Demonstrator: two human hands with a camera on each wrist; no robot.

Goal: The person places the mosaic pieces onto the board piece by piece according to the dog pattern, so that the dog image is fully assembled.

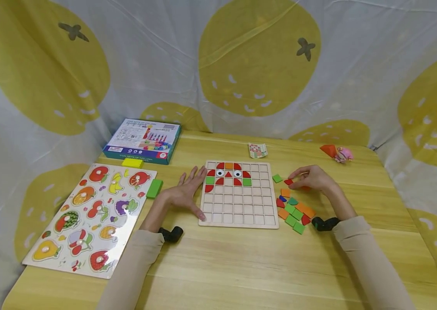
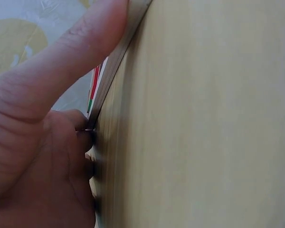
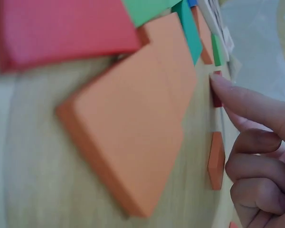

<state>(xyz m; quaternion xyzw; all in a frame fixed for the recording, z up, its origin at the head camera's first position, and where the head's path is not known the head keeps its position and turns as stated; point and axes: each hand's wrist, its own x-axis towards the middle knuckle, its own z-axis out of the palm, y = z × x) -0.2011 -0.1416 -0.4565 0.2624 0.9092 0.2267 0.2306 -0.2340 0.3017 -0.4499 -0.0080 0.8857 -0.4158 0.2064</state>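
Note:
A square wooden grid board (image 1: 239, 207) lies on the table, its upper part filled with red, green and orange tiles and two eye tiles (image 1: 220, 173). My left hand (image 1: 185, 192) is spread along the board's left side, thumb (image 2: 92, 35) on the near left corner and fingertips near the upper left edge. To the right of the board, my right hand (image 1: 313, 178) pinches a red quarter-round tile (image 1: 288, 181) between thumb and forefinger, low over the table. In the right wrist view the thumb overlaps this red tile (image 3: 217, 89), and the other fingers are curled.
Loose tiles (image 1: 295, 211) lie right of the board, near a green tile (image 1: 277, 178). A pattern card (image 1: 257, 150) lies behind it. Leftward are a fruit puzzle (image 1: 83, 219), a box (image 1: 143, 140), and green (image 1: 154, 188) and yellow blocks (image 1: 132, 163). A pink toy (image 1: 344, 154) sits far right.

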